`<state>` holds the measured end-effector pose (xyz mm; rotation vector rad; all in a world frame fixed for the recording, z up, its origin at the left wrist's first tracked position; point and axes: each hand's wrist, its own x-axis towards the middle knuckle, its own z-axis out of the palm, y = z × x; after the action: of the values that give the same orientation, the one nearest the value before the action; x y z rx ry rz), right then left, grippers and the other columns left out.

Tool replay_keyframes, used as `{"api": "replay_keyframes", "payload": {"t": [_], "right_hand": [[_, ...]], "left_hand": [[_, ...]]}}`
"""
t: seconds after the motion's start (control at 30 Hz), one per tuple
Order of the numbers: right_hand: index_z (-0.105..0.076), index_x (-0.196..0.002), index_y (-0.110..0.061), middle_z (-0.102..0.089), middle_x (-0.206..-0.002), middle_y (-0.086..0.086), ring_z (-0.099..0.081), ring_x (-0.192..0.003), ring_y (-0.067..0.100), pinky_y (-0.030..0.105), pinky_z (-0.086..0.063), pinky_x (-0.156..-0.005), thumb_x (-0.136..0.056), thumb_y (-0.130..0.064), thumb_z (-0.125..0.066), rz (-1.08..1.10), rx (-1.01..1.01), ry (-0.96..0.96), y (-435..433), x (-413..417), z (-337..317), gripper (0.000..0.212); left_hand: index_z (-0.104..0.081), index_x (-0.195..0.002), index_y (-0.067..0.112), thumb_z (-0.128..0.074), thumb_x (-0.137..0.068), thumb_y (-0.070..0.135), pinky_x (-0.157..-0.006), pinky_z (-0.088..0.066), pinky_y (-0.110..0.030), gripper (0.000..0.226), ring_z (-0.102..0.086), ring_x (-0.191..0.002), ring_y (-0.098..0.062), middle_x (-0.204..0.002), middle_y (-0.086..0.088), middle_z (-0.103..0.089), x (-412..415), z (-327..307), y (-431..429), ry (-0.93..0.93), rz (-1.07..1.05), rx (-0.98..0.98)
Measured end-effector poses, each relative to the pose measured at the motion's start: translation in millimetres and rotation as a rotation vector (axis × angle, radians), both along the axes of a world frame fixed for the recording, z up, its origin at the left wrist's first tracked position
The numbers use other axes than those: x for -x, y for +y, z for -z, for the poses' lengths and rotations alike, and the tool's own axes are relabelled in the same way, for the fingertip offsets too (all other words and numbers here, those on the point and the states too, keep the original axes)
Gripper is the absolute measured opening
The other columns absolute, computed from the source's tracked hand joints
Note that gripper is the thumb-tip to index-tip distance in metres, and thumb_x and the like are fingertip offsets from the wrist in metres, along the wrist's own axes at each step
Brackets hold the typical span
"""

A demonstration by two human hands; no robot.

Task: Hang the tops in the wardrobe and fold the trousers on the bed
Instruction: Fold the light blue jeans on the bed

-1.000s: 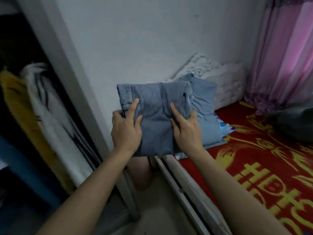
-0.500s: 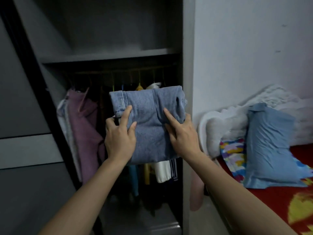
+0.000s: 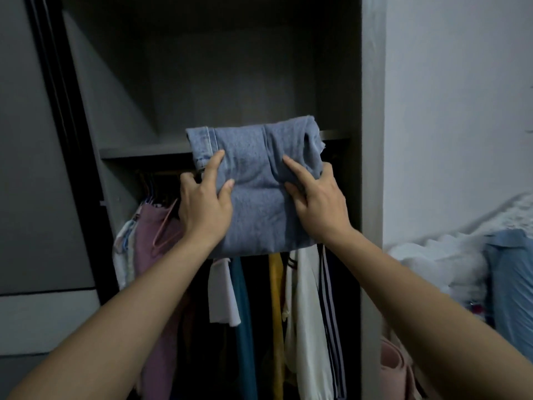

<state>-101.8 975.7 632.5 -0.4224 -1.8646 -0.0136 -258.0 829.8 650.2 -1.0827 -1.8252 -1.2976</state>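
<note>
Folded blue jeans (image 3: 256,192) held up before the wardrobe shelf's front edge (image 3: 144,153), left hand (image 3: 203,206) and right hand (image 3: 318,203) gripping its 2 sides – thumbs on top, hung tops (image 3: 302,313) below, bedding (image 3: 450,264) at right.

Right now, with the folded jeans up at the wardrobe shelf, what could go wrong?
The left hand and right hand grip only the near half of the folded jeans; the far end may sag and unfold. The bundle is about level with the shelf edge and could catch on it. If it slips, it falls onto the hanging tops below.
</note>
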Motion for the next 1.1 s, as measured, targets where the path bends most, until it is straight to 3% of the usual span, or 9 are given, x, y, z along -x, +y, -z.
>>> {"api": "replay_keyframes", "payload": {"t": [0.2,0.33,0.43,0.57,0.73,0.83,0.93,1.03,1.1], "right_hand": [[-0.038,-0.147,-0.042,-0.042,-0.125,0.008,-0.055,-0.103,0.024,0.034,-0.052,-0.078,-0.1,-0.044,-0.05,0.038,-0.095,0.089,104.3,37.2,-97.9,0.048],[-0.039,-0.146,-0.04,-0.041,-0.129,0.009,-0.053,-0.107,0.023,0.03,-0.046,-0.08,-0.099,-0.044,-0.05,0.044,-0.183,0.154,158.8,64.9,-174.3,0.048],[-0.037,-0.145,-0.041,-0.04,-0.131,0.009,-0.051,-0.111,0.024,0.034,-0.049,-0.084,-0.099,-0.045,-0.048,0.095,-0.216,0.165,192.1,89.7,-218.6,0.048],[-0.037,-0.145,-0.044,-0.039,-0.136,0.008,-0.051,-0.116,0.026,0.041,-0.05,-0.094,-0.098,-0.045,-0.05,0.151,-0.185,0.11,234.3,126.6,-251.9,0.048],[-0.039,-0.146,-0.046,-0.039,-0.141,0.01,-0.05,-0.122,0.031,0.041,-0.044,-0.099,-0.098,-0.043,-0.054,0.186,-0.051,-0.01,287.4,162.5,-266.1,0.05],[-0.041,-0.146,-0.044,-0.042,-0.142,0.01,-0.048,-0.127,0.031,0.041,-0.042,-0.103,-0.098,-0.041,-0.057,0.218,0.037,-0.082,314.8,176.2,-275.1,0.051],[-0.046,-0.146,-0.035,-0.05,-0.144,0.007,-0.051,-0.129,0.025,0.031,-0.04,-0.096,-0.097,-0.034,-0.061,0.208,0.106,-0.098,338.0,189.5,-290.9,0.052],[-0.049,-0.145,-0.031,-0.054,-0.143,0.004,-0.053,-0.127,0.023,0.028,-0.038,-0.092,-0.097,-0.033,-0.063,0.224,0.183,-0.093,358.8,200.2,-303.2,0.051],[-0.049,-0.145,-0.033,-0.049,-0.148,0.004,-0.051,-0.129,0.027,0.029,-0.039,-0.097,-0.096,-0.037,-0.062,0.291,0.197,-0.116,372.7,206.3,-303.5,0.051]], "left_hand": [[-0.035,-0.143,0.049,-0.056,-0.095,0.042,-0.082,-0.039,-0.027,0.052,-0.054,-0.095,-0.021,-0.114,-0.003,-0.037,41.5,-91.2,109.6,0.064,0.064,-0.154],[-0.035,-0.145,0.045,-0.056,-0.096,0.037,-0.084,-0.037,-0.026,0.053,-0.042,-0.099,-0.012,-0.127,-0.01,-0.039,70.3,-160.5,169.3,0.134,0.093,-0.292],[-0.034,-0.145,0.045,-0.055,-0.097,0.036,-0.085,-0.036,-0.026,0.053,-0.041,-0.101,-0.011,-0.125,-0.008,-0.038,93.8,-198.3,208.1,0.131,0.11,-0.334],[-0.032,-0.145,0.048,-0.055,-0.097,0.037,-0.089,-0.035,-0.028,0.054,-0.043,-0.103,-0.015,-0.125,-0.006,-0.037,135.1,-231.2,255.7,0.057,0.142,-0.266],[-0.032,-0.147,0.046,-0.058,-0.096,0.036,-0.106,-0.037,-0.039,0.058,-0.046,-0.128,-0.032,-0.145,-0.013,-0.039,189.3,-252.8,315.2,-0.053,0.235,-0.092],[-0.024,-0.152,0.042,-0.061,-0.094,0.036,-0.11,-0.033,-0.036,0.069,-0.043,-0.134,-0.033,-0.15,-0.01,-0.038,210.7,-262.8,349.9,-0.108,0.301,0.002],[-0.019,-0.155,0.034,-0.065,-0.092,0.036,-0.111,-0.031,-0.033,0.079,-0.038,-0.138,-0.032,-0.152,-0.008,-0.04,224.4,-278.1,378.5,-0.121,0.317,0.002],[-0.024,-0.153,0.027,-0.071,-0.087,0.038,-0.11,-0.033,-0.033,0.082,-0.04,-0.137,-0.032,-0.148,-0.01,-0.044,232.2,-291.0,405.4,-0.178,0.322,-0.013],[-0.029,-0.151,0.024,-0.073,-0.085,0.038,-0.109,-0.034,-0.033,0.08,-0.041,-0.136,-0.031,-0.146,-0.01,-0.046,235.8,-289.9,421.9,-0.192,0.311,0.01]]}}
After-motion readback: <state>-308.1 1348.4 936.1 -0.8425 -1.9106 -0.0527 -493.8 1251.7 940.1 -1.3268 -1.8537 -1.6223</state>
